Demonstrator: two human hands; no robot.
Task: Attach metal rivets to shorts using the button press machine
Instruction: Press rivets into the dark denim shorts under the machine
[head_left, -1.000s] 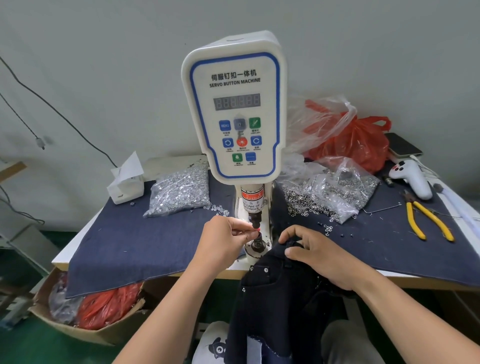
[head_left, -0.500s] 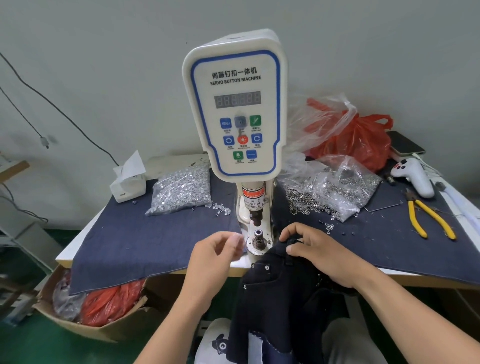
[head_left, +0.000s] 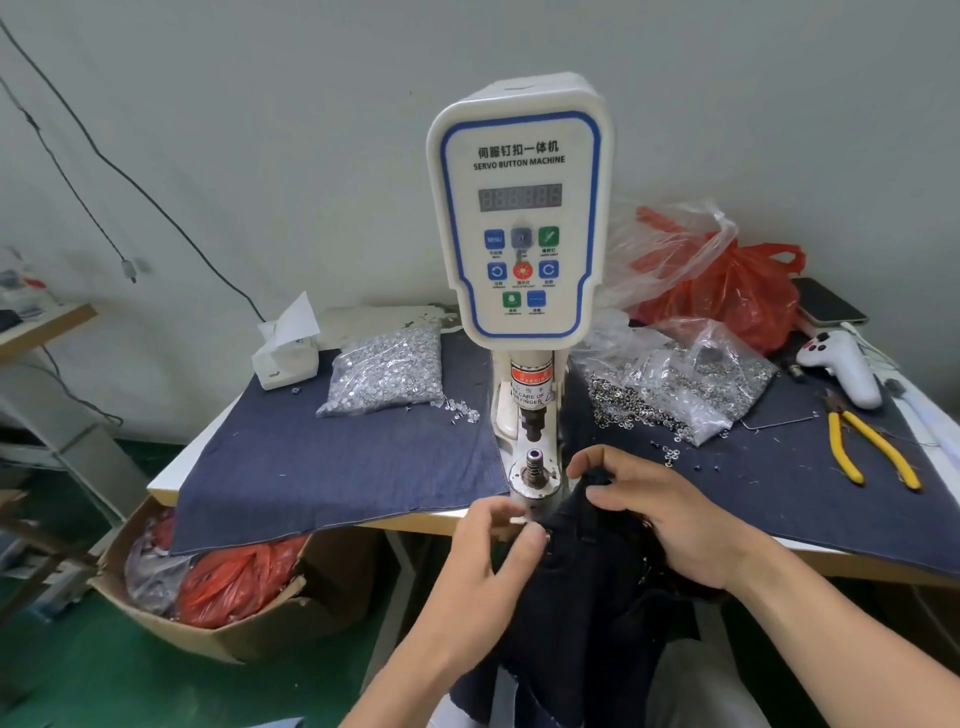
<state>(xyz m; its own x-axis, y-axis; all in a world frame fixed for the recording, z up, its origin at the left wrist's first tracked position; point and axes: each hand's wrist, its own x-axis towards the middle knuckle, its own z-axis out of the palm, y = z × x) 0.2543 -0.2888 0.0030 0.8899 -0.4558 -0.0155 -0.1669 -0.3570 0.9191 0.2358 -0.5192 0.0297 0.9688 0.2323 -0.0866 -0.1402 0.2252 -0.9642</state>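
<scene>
While a person works at a bench seen from the head camera, the details read as follows.

Writing: the white button press machine (head_left: 519, 208) carries Chinese characters above "SERVO BUTTON MACHINE"; one blue key reads "MENU"; a red sticker on the ram reads "WARNING", with "CARE OF" and "FINGER" legible below it. The display digits are unlit.

Counts: two hands, one machine, two clear bags of metal parts, one pair of yellow-handled pliers (head_left: 866, 447), one white handheld controller (head_left: 844, 366), one tissue box (head_left: 285, 353), one dark phone (head_left: 828, 306).

Left hand (head_left: 485, 551): fingers loosely curled at the waist edge of the shorts (head_left: 571, 597), thumb and forefinger closing on a small metal piece there; whether they grip the cloth itself cannot be told.

Right hand (head_left: 670, 514): thumb and fingers pinch a fold of the dark denim shorts just beside the lower die (head_left: 534, 462).

Shorts: hanging off the table's front edge, top hem raised to the machine base, not over the die.

Surroundings: left bag of rivets (head_left: 387, 371) and right bag of ring-shaped parts (head_left: 680, 379) flank the machine on a blue denim mat (head_left: 322, 467); loose pieces lie spilled near both. A red plastic bag (head_left: 737, 291) sits behind; a cardboard box (head_left: 218, 613) with more red plastic stands under the table (head_left: 161, 486).
</scene>
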